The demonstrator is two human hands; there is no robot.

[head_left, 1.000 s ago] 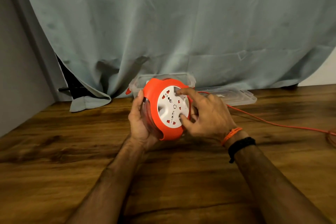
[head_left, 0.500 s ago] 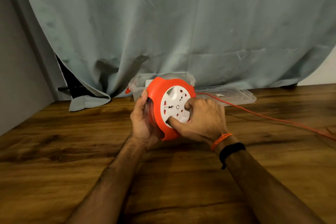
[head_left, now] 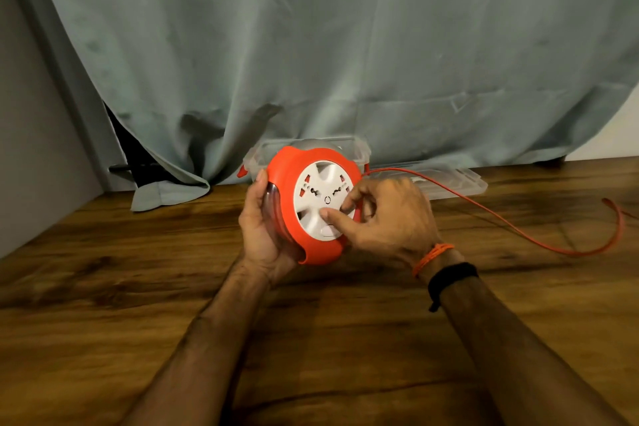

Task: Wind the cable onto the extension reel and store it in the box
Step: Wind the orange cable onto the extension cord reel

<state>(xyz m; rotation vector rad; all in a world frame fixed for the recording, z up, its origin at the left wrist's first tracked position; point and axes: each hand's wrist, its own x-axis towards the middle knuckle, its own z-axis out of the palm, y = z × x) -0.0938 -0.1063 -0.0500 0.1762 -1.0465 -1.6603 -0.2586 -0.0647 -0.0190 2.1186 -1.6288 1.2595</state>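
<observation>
Both hands are on the round orange plastic reel with a white socket face [head_left: 320, 204], which is held up on its edge just above the brown wooden tabletop [head_left: 103, 287]. My left hand [head_left: 262, 228] wraps around its clear back side. My right hand [head_left: 383, 214] presses a thumb and fingertip on the white face to turn it. A thin orange cable [head_left: 484, 211] runs from the reel's top right and trails loose across the tabletop. It looks bendy and light. The reel looks hard and smooth, so grip its rim. A clear plastic box [head_left: 256, 157] waits just behind the reel, with its flat clear lid [head_left: 460, 183] beside it.
</observation>
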